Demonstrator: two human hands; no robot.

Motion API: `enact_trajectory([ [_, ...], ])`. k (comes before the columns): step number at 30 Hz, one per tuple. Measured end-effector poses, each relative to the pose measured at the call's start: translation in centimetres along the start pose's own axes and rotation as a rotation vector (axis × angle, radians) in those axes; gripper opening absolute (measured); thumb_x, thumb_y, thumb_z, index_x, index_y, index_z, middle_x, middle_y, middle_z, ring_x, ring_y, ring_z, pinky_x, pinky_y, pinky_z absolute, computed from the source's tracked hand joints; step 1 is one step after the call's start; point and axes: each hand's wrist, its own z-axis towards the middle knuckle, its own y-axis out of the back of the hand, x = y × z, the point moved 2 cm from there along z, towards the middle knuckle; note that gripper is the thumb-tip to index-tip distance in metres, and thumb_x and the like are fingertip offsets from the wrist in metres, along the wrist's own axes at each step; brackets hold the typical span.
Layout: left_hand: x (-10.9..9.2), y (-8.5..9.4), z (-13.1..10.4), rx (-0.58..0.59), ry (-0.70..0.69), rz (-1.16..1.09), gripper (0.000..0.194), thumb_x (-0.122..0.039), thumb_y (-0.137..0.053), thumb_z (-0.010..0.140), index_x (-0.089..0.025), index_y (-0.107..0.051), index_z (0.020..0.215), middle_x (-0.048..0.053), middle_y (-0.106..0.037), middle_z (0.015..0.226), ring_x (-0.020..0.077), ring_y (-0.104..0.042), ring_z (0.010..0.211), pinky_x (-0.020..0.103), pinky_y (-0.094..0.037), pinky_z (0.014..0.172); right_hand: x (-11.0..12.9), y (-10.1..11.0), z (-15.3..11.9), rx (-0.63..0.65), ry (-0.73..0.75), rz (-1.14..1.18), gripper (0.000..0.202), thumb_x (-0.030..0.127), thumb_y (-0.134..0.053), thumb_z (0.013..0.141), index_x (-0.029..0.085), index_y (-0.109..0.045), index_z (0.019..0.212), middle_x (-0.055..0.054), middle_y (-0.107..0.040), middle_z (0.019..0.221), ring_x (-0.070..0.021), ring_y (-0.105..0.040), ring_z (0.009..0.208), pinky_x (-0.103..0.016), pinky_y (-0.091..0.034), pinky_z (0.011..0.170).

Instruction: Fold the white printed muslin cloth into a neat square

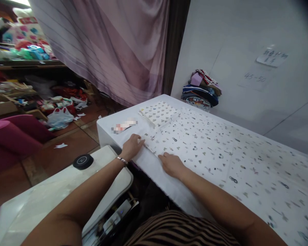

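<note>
A white printed fabric (207, 147) with small scattered motifs lies spread along the white table (110, 124). With its fingers pinched, my left hand (132, 147) holds the near left edge of this cloth. My right hand (170, 164) grips the same edge a little to the right, fingertips closed on it. Between the two hands the edge runs in a short straight line. Just beyond them, a folded piece of cloth (159, 112) with larger cloud-like prints rests on the table. Left of it lies a small item (124, 125) blurred by pixels.
At my left stands a white machine table (102, 171) with a round black object (83, 161) on it. Folded clothes (200, 90) are stacked by the wall. A pink curtain (133, 51) hangs behind. Pink rolls (15, 140) and a plastic bag (60, 118) sit on the floor.
</note>
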Motion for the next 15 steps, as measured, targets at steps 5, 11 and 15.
enact_trajectory([
  [5, -0.5, 0.0, 2.5, 0.102, 0.138, 0.098, 0.053, -0.057, -0.044, 0.08, -0.015, -0.054, 0.112, 0.014, -0.056, 0.118, 0.029, -0.058, 0.103, 0.037, -0.046, 0.079, 0.2, -0.2, 0.3, -0.024, 0.003, -0.032, 0.044, 0.016, -0.038, 0.084, 0.024, -0.046, 0.126, -0.008, -0.059, 0.103, -0.0201, -0.059, 0.076, -0.03, -0.039, 0.061],
  [11, -1.6, -0.2, 4.3, 0.164, 0.065, 0.109, 0.027, -0.04, -0.051, 0.077, -0.017, -0.057, 0.09, 0.011, -0.062, 0.102, 0.025, -0.061, 0.091, 0.032, -0.044, 0.07, 0.3, -0.5, 0.5, -0.044, 0.011, -0.023, 0.047, 0.018, -0.039, 0.084, 0.023, -0.044, 0.13, -0.009, -0.061, 0.102, -0.0204, -0.059, 0.073, -0.031, -0.041, 0.062],
  [15, -1.1, 0.1, 4.8, 0.172, 0.082, 0.109, 0.018, -0.033, -0.05, 0.077, -0.018, -0.055, 0.086, 0.01, -0.065, 0.09, 0.0244, -0.062, 0.085, 0.031, -0.043, 0.066, 0.6, -0.7, 0.6, -0.092, 0.017, -0.029, 0.044, 0.016, -0.042, 0.081, 0.022, -0.047, 0.124, -0.009, -0.061, 0.1, -0.0217, -0.06, 0.073, -0.032, -0.043, 0.061],
])
